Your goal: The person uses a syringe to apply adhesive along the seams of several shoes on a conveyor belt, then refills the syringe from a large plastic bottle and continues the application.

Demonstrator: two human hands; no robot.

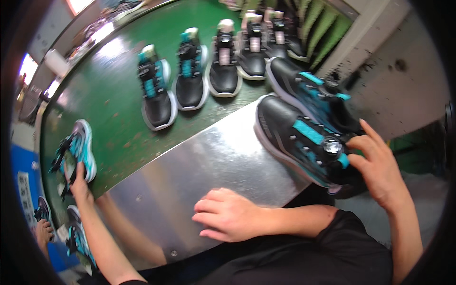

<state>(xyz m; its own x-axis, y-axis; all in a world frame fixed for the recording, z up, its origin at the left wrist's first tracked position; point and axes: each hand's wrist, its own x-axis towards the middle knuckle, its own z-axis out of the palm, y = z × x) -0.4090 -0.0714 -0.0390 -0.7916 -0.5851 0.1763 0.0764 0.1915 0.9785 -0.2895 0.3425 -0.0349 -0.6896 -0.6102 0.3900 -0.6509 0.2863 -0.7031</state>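
Observation:
At the far left my left hand (80,183) is closed on a teal and black sneaker (85,147), its pale sole turned to the right. My right hand (227,214) hovers over a shiny metal plate (164,190), fingers loosely bent and apart, holding nothing visible. To its right two black sneakers with turquoise straps and dials sit side by side: the nearer sneaker (282,121) and the farther sneaker (289,78). Another person's hand (377,168), entering from the lower right, grips the nearer one at its heel.
Several black sneakers stand in a row on the green table (118,95), including a turquoise-trimmed sneaker (157,113) and a pink-trimmed sneaker (224,80). Green slats (327,28) rise behind. At lower left are another teal sneaker (78,240) and another person's hand (44,231) with a shoe.

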